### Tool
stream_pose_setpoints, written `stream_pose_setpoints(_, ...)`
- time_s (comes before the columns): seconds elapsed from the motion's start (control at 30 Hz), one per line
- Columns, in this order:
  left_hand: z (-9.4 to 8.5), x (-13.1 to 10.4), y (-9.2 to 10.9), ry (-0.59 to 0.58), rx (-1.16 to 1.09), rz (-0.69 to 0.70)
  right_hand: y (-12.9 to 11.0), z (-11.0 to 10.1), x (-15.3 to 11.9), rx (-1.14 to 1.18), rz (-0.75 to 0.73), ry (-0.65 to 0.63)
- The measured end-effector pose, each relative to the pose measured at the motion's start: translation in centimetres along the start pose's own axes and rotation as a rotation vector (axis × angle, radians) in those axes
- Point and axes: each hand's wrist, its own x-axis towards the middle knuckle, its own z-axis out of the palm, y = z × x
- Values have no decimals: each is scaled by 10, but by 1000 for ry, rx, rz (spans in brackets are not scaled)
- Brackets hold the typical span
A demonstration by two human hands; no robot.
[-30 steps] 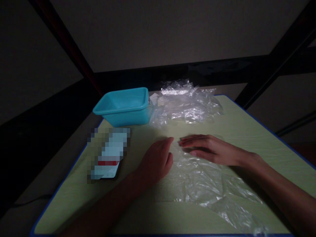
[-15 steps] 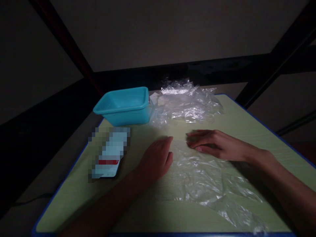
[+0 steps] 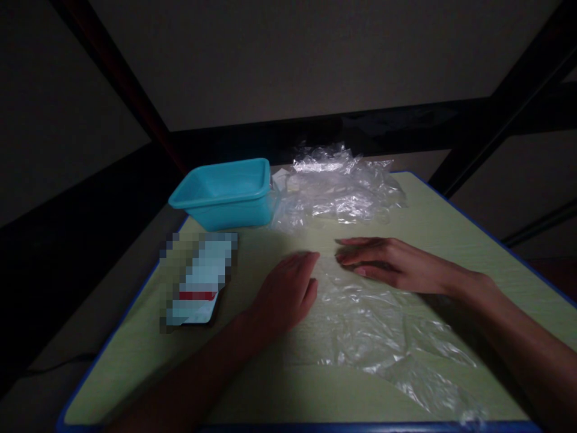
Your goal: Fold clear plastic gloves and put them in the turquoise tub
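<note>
A clear, thin plastic bag point(image 3: 369, 328) lies spread and wrinkled on the table, its far edge close to both hands. My left hand point(image 3: 288, 291) rests at the bag's upper left, fingers stretched toward the right and thumb a little apart. Facing it from the other side, my right hand point(image 3: 387, 261) is held low over the bag's upper right, with its fingers extended and slightly spread. A short gap separates the fingertips of the two hands. Neither hand visibly grips the film, though the undersides of the fingers are hidden.
A turquoise plastic basin point(image 3: 225, 210) stands at the back left. Beside it lies a heap of crumpled clear plastic bags point(image 3: 342, 186). A phone point(image 3: 202, 282) with a blurred screen is left of my left hand. The pale green table point(image 3: 135, 373) has a blue edge.
My right hand has shifted slightly left, its fingers now a bit more spread. My left fingertips have crept a little to the right. The bag looks almost the same.
</note>
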Motion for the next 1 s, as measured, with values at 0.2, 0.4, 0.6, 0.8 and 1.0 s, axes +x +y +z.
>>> stream_pose_setpoints(0.2,1,-1,-1,-10,19,5,4,2,-1,-14,34,8)
stream_pose_setpoints(0.4,-1,1,0,-35,8,-11,6,2,-1,-34,38,-2)
stream_pose_setpoints(0.6,-1,1,-1,-31,9,-17,5,-4,-3,-59,55,21)
stream_pose_setpoints(0.8,-2,2,-3,22,67,-63,11,-11,-9,-138,92,36)
stream_pose_setpoints(1.0,-5,3,-4,105,157,-87,14,-12,-9,-165,115,26)
